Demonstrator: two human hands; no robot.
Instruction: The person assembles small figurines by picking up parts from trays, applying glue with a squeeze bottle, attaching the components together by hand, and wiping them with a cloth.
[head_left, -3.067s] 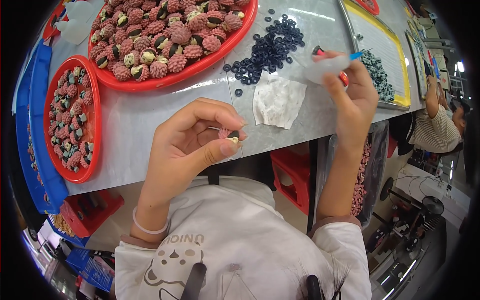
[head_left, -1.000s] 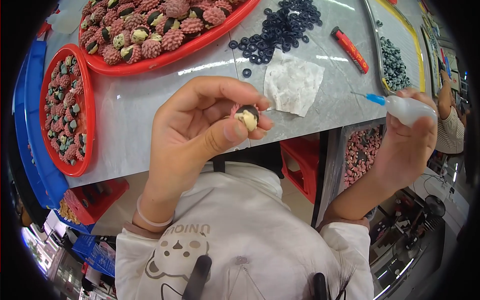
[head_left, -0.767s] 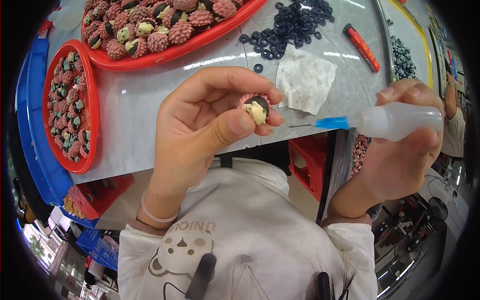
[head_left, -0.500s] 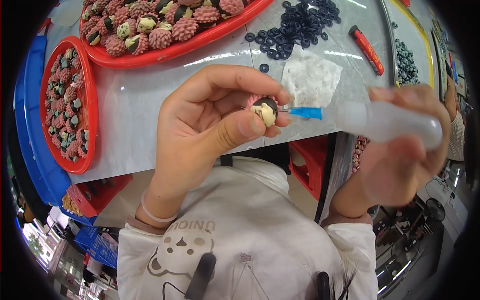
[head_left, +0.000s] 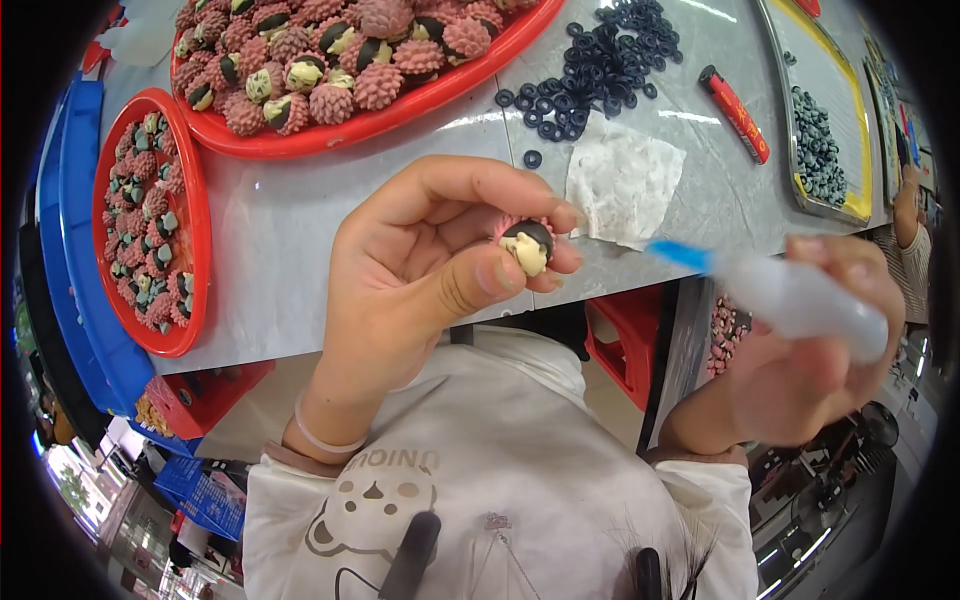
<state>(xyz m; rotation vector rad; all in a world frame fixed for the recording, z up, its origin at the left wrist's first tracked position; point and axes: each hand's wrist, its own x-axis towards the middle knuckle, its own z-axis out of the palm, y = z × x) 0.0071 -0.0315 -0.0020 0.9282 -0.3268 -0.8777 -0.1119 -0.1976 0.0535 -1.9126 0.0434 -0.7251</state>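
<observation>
Between the thumb and fingertips of my left hand (head_left: 400, 260) is a small figurine (head_left: 527, 246), with a pink bumpy back, a dark band and a cream-coloured front. My right hand (head_left: 830, 370) is wrapped round a translucent squeeze bottle (head_left: 810, 300) with a blue needle tip (head_left: 680, 256). The bottle is smeared by motion, and its tip points left, apart from the figurine. Beyond the hands, a crumpled white tissue (head_left: 625, 185) lies on the grey table (head_left: 280, 260).
A large red tray (head_left: 270, 145) and a smaller red tray (head_left: 200, 290) hold many similar pink pieces. Dark small rings (head_left: 580, 90) lie in a pile at the back. A red marker-like tube (head_left: 735, 115) and a metal tray (head_left: 850, 205) with grey-green pieces are at the right.
My right hand has drawn the bottle right and toward me, so the blue tip has come away from the figurine. My left hand keeps its hold on the figurine.
</observation>
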